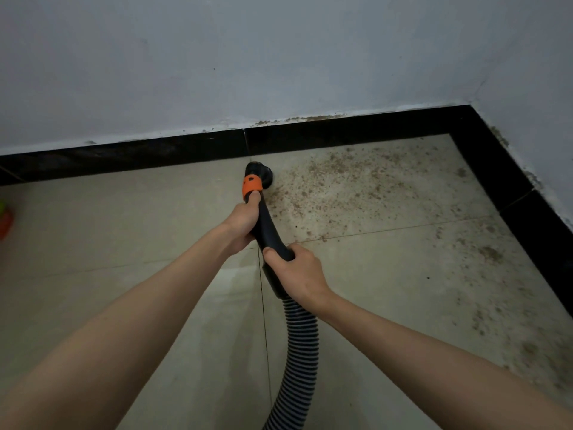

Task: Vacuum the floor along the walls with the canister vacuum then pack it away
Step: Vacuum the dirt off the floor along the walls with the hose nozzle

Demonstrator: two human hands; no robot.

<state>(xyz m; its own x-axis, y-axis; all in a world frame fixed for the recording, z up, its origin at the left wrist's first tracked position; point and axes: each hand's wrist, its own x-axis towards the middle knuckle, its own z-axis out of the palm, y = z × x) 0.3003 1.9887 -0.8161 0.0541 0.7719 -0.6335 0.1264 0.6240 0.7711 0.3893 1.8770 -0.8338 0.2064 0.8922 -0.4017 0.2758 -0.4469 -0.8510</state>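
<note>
The left hand [243,223] grips the black wand [269,226] just behind its orange collar [252,184]; the right hand [296,273] wraps the lower handle above the ribbed hose [302,346]; the nozzle [259,172] sits on the floor [124,243] near the skirting [155,153]; the dirt [341,181] lies rightward, toward the corner, across the wand's axis.

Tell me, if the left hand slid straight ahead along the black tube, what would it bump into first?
The left hand points along the tube toward the wall. It would first meet the orange collar, which its thumb already seems to touch. Past that comes the nozzle on the floor.
</note>
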